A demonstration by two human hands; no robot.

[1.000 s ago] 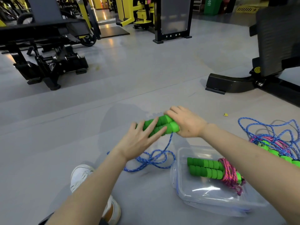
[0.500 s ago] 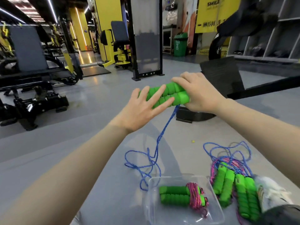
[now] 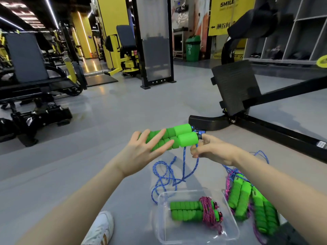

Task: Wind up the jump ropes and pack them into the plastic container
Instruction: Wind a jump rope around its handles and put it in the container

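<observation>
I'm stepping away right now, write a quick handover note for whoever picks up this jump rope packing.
Left hand: straight fingers lie across the two green handles, held up together.
Right hand: pinches the blue rope just below those handles; the rest trails loose to the floor.
Done: one wound pink rope lies in the plastic container.
Left: wind and pack the blue rope, then the unwound ropes on the floor right of the container.

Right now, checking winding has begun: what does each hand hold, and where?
The left hand presses straight fingers across both green foam handles; the right hand pinches the blue braided rope beside the handle ends.
</observation>
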